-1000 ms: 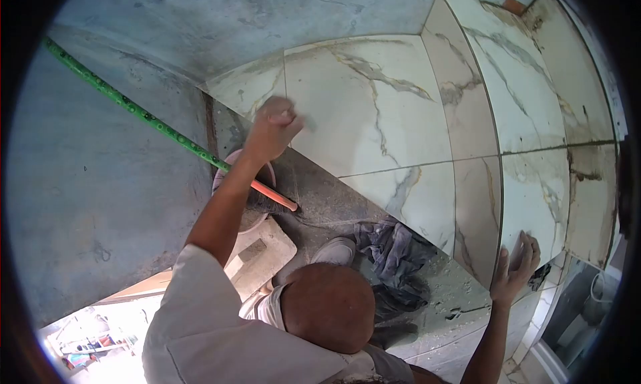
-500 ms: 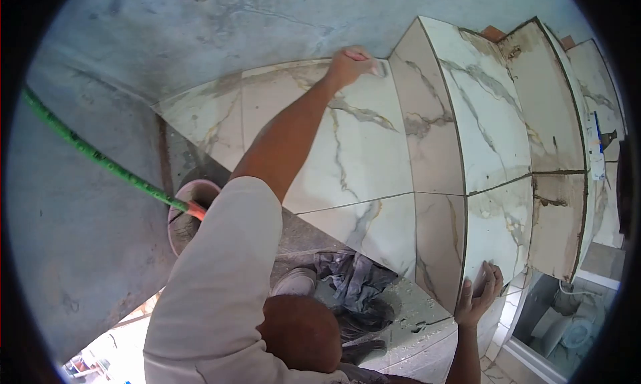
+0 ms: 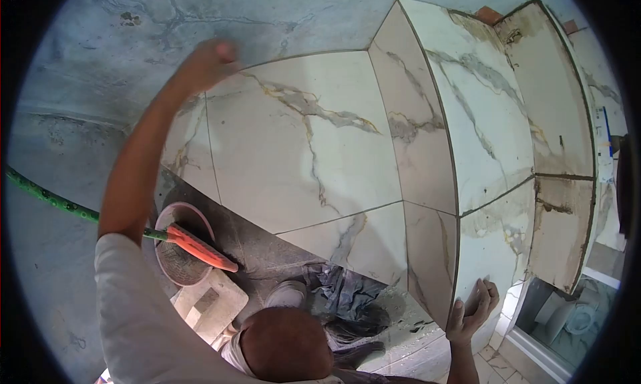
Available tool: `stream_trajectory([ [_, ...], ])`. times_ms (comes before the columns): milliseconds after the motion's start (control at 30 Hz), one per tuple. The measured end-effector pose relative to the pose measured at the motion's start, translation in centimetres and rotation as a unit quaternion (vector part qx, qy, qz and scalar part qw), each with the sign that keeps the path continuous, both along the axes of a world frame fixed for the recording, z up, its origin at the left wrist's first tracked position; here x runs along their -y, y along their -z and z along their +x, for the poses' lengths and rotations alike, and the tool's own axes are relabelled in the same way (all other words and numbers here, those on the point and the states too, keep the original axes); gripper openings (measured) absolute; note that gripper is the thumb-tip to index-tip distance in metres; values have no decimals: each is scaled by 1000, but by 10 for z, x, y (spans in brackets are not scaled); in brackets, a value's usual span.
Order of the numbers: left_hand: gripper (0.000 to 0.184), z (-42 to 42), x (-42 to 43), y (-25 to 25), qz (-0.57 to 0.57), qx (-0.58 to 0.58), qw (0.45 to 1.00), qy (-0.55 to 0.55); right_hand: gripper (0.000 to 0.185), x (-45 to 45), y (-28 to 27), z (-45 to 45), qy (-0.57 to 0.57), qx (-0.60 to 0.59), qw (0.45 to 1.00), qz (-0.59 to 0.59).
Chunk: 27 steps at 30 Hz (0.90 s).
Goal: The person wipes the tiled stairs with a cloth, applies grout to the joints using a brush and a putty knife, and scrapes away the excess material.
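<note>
Head view: big marbled tile (image 3: 280, 163) sits mid-frame, used as reference for everything below. Left hand (image 3: 212, 62) at its upper-left corner, blurred, in front of the blue-grey wall (image 3: 320, 13) that runs along the tile's far edge. Fingers curled; can't tell whether anything is held, or whether the hand touches wall or tile. Left forearm crosses the narrow tile piece (image 3: 190, 133) on the big tile's left side.

Right hand (image 3: 473, 310) well to the lower right of the big tile, fingers spread and bent, thumb apart, nothing seen in the grasp; rests on the near end of a white tile (image 3: 491, 244). Marbled upright panel (image 3: 410, 123) stands along the big tile's right edge; another white tile (image 3: 474, 97) beyond that panel.

Lower left of big tile: pinkish bucket (image 3: 213, 232), with a tool lying across it, green patterned handle (image 3: 57, 200) and orange end (image 3: 200, 249). Pale block (image 3: 230, 296) just beside the bucket, also lower left of the tile. Below the tile: grey shoe (image 3: 287, 294) and crumpled dark cloth (image 3: 344, 294) near each other.
</note>
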<state>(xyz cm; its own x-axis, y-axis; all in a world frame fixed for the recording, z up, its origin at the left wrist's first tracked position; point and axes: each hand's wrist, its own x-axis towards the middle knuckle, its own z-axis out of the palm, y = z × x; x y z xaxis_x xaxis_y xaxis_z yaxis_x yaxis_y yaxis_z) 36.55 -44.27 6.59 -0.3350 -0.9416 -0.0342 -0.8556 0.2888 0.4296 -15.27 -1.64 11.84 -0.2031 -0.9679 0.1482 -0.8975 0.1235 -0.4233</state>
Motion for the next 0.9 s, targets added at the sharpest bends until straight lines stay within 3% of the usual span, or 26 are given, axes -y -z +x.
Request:
stream_trajectory([
  [33,22,-21,16,13,-27,-99,992,66,62,1,0,0,-4,-6,1000,0],
  [100,21,-90,36,24,55,-303,948,84,62,1,-1,-1,-6,-15,1000,2],
  [167,18,-148,55,39,9,-378,920,103,62,-1,-2,-2,-5,-25,1000,5],
  [200,18,-167,59,52,6,-383,918,105,62,-2,-3,-2,-10,-24,1000,6],
  [267,17,-198,68,79,-52,-331,942,7,63,0,0,-3,-12,-1,1000,-4],
  [367,21,-190,89,106,-26,-330,944,-12,63,-1,-1,-6,-21,-20,1000,-1],
  [433,21,-161,108,88,-63,-81,994,-18,63,0,-5,-4,-6,-8,1000,8],
  [467,21,-161,101,69,-60,-78,995,-9,63,1,-7,-4,-11,-11,1000,12],
  [533,19,-152,80,33,19,-181,983,-21,63,2,-4,-2,-18,-5,1000,10],
  [567,19,-157,79,34,18,-177,984,-22,62,2,-3,-2,-17,2,1000,7],
  [633,17,-178,75,46,126,-418,900,-3,61,1,-3,-2,-19,7,1000,5],
  [667,17,-177,78,58,123,-421,899,-4,62,2,-2,-3,-19,6,1000,-1],
  [733,11,-179,87,80,-94,-248,947,182,63,1,-2,-5,-17,-1,1000,-5],
  [767,11,-175,86,76,-93,-255,945,182,63,1,-3,-5,-25,-7,1000,0],
  [800,9,-165,86,61,-98,-71,976,183,63,1,-4,-5,-31,-10,999,4],
  [833,7,-158,86,45,-103,118,971,179,63,0,-5,-6,-25,-12,1000,4],
  [867,7,-155,81,28,-104,119,970,183,62,-1,-6,-6,-28,-17,999,4],
  [900,7,-150,74,9,-35,136,977,161,62,1,-4,-5,-31,-20,999,1],
])
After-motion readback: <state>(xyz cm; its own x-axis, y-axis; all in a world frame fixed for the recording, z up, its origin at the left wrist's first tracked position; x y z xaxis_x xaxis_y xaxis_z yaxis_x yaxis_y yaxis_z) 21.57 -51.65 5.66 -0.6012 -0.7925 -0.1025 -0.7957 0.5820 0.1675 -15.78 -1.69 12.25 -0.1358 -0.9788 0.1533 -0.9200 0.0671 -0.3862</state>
